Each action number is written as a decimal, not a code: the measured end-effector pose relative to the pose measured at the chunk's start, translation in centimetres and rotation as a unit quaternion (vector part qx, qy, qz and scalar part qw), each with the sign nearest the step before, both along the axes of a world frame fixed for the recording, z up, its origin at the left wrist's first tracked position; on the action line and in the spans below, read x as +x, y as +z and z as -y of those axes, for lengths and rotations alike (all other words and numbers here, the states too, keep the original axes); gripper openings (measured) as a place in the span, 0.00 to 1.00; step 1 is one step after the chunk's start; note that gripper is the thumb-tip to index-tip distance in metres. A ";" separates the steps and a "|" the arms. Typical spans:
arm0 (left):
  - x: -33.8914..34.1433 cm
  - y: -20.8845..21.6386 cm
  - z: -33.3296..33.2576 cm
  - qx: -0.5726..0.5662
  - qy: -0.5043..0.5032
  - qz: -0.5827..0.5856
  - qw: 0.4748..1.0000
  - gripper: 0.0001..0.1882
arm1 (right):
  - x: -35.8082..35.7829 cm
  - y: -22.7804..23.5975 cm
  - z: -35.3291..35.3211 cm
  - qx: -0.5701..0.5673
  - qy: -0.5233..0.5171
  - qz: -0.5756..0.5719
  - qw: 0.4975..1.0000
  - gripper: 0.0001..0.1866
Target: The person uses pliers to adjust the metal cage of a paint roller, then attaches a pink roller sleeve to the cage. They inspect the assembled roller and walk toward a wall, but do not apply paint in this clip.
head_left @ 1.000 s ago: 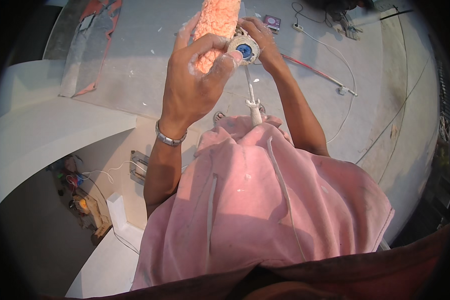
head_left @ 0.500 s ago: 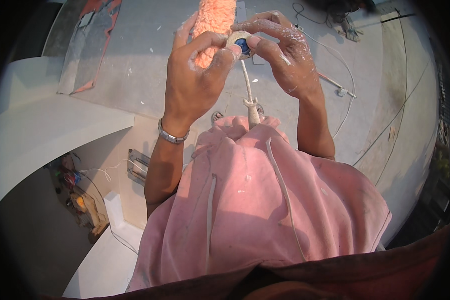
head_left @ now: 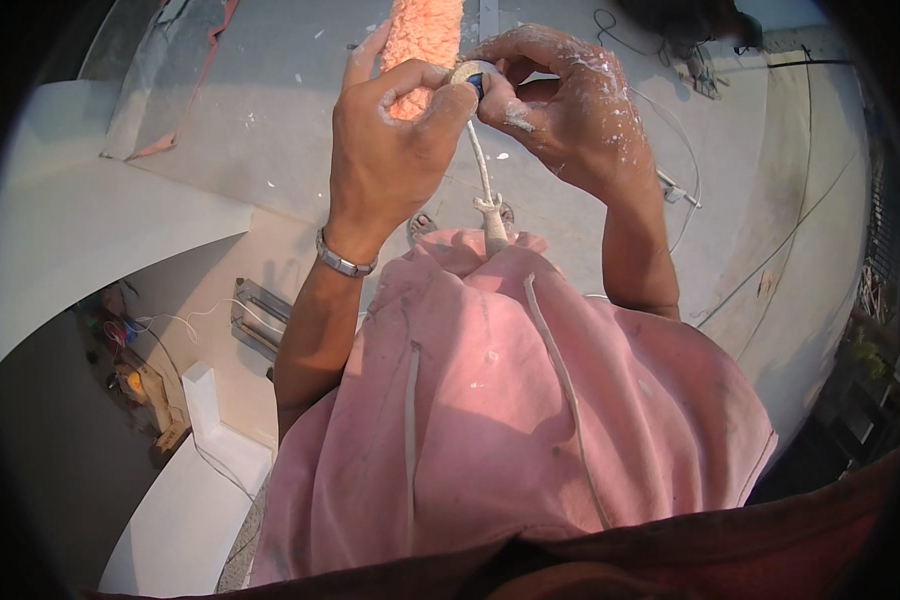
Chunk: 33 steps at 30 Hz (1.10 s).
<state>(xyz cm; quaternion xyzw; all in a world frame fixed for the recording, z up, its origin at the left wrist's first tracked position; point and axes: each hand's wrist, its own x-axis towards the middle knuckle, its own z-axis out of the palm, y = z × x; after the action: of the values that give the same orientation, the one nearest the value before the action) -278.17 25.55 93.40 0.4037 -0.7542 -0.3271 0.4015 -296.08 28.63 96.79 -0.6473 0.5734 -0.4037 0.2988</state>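
Note:
A paint roller with a fluffy orange sleeve (head_left: 425,35) is held up in front of me, its far end cut off by the top of the picture. My left hand (head_left: 385,155) wraps round the sleeve near its close end, thumb and forefinger at the round, pale-crusted end. Paint-spattered, my right hand (head_left: 580,115) pinches at the blue centre (head_left: 476,84) of that end; its fingertips partly hide it. From there a pale metal rod (head_left: 480,160) runs down to a crusted handle (head_left: 494,225) close to my pink shirt.
Below lies a grey floor (head_left: 270,120) with white paint specks. A curved white ledge (head_left: 100,220) stands at the left, with tools and wood pieces (head_left: 155,400) beneath. A thin cable (head_left: 690,150) loops at the right. At the top right is a dark, partly cut-off object (head_left: 705,25).
My right thumb and fingers have closed in over the blue centre, which now shows less. The roller's end has turned a little, and the view has shifted slightly.

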 end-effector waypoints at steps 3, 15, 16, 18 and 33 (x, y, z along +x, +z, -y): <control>0.1 0.7 0.1 -0.009 -0.001 0.049 0.999 0.12 | 0.2 0.2 0.0 0.001 -0.011 -0.007 1.000 0.13; 0.5 0.3 -0.4 0.125 -0.042 -0.002 0.991 0.20 | -0.9 -0.1 -0.5 0.014 0.021 0.050 0.998 0.12; 1.9 -2.8 0.1 0.080 -0.047 0.030 0.995 0.28 | -1.0 -0.3 -0.3 0.000 0.041 0.090 0.995 0.12; 2.1 -2.9 0.9 0.021 -0.065 0.036 0.997 0.29 | -0.9 -0.6 -0.3 -0.016 0.047 0.141 0.989 0.12; 14.7 -9.2 -3.1 0.204 -0.160 -0.433 0.863 0.37 | 1.1 -17.9 -11.5 0.376 0.196 0.149 0.893 0.31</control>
<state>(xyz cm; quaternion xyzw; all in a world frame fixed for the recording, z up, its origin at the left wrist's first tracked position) -263.51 28.68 84.25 0.1683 -0.4753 -0.6754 0.5382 -294.97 40.14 78.85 -0.5178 0.4927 -0.1835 0.6748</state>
